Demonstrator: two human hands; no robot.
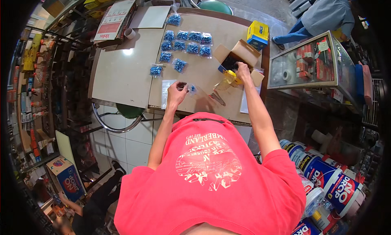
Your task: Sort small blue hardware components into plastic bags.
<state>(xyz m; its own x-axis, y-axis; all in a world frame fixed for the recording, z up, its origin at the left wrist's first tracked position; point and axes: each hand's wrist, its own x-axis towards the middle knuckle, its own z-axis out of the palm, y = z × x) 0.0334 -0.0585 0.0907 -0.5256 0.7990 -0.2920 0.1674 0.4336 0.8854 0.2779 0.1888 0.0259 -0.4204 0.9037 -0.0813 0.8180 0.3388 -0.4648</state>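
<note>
My left hand [178, 94] is at the left edge of a small clear plastic bag [192, 89] with a few blue pieces in it; its fingers are curled, and whether they pinch the bag is unclear. My right hand [242, 70] reaches into an open cardboard box [255, 53] of dark contents, its fingertips hidden. A clear jar with a yellow lid [226, 81] lies by the box, with a stapler [217, 98] near it. Several clear bags of small blue hardware [195, 36] lie in rows beyond. Flat empty bags [165, 93] lie beside my left hand.
A yellow and blue box [258, 35] stands at the table's far right corner, near a glass display case [302, 62]. A stack of cartons [114, 19] and a tape roll [129, 33] are far left. Paint pails [320, 174] stand at right. Two other people are nearby.
</note>
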